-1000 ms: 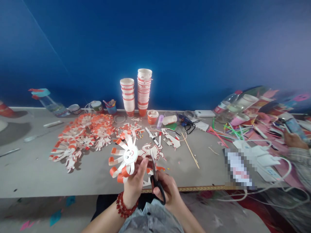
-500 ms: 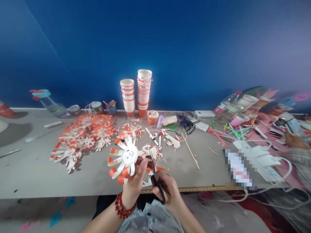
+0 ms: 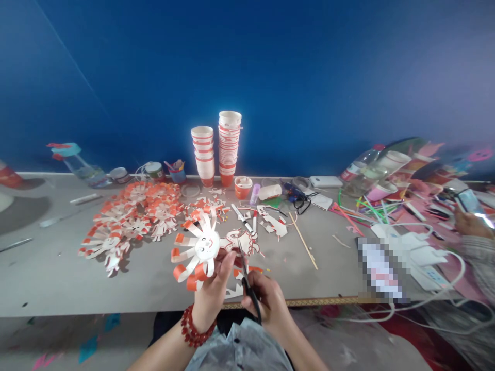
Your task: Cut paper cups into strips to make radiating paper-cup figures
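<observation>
Blue wall [image 3: 270, 62], plain, behind everything. Grey table [image 3: 325, 281], its front edge near the wearer. Heap of curled paper crafts [image 3: 135, 206], orange and white, on the left of the table, the pieces overlapping. Taller stack of paper cups [image 3: 229, 149], white with red bands, upright near the wall; shorter stack of paper cups [image 3: 203, 157], of the same kind, just left of it. Clear bottle [image 3: 88, 172] with a blue top, far left, tilted. Paper figure [image 3: 207, 247], one, white, with a smiling face and strips curling to orange ends, raised above the table at front centre. Left hand [image 3: 215, 282], fingers and thumb pinching the paper figure at its lower right side; red bead bracelet [image 3: 195, 329] around the wrist. Right hand [image 3: 268, 296], fingers curled about the handles of the scissors. Scissors [image 3: 252, 298], black-handled, blades pointing up and away, just right of the left thumb; whether they touch paper cannot be told. Wooden stick [image 3: 303, 239], on the table to the right. Small cup [image 3: 242, 190], upright, filled with white scraps. Purple tube [image 3: 254, 194], just beside the small cup.
</observation>
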`<action>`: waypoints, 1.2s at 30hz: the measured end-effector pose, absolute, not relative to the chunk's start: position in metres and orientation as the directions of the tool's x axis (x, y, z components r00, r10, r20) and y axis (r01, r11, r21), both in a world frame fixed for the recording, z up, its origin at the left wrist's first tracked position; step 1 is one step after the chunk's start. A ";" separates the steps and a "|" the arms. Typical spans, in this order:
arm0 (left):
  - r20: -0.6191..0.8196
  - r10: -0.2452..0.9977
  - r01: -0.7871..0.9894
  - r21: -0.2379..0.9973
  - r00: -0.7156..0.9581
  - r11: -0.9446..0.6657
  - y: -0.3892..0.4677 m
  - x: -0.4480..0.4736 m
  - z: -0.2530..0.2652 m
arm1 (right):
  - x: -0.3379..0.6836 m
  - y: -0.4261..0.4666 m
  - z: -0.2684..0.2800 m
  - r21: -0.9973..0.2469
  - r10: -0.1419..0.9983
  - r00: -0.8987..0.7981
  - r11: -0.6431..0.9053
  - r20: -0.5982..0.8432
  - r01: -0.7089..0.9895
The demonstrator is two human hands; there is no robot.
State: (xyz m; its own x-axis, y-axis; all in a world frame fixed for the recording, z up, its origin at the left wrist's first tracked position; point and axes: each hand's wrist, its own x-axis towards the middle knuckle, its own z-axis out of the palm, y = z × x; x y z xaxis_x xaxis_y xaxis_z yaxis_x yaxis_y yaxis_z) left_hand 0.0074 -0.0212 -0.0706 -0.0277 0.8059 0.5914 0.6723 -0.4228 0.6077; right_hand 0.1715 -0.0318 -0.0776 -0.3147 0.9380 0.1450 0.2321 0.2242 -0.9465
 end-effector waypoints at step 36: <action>0.416 0.865 0.368 0.879 -0.281 -0.303 -0.024 0.030 -0.027 | 0.149 -0.041 -0.072 -0.991 0.953 -0.273 0.133 0.131 -0.011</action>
State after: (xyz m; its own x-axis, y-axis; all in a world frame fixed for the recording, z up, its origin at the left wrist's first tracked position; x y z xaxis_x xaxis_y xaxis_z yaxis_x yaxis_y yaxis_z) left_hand 0.0304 -0.0240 -0.0268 -0.2810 0.8650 0.4157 0.3679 -0.3029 0.8791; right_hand 0.1492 -0.0412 -0.0721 -0.2726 0.9532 0.1311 -0.0109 0.1332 -0.9910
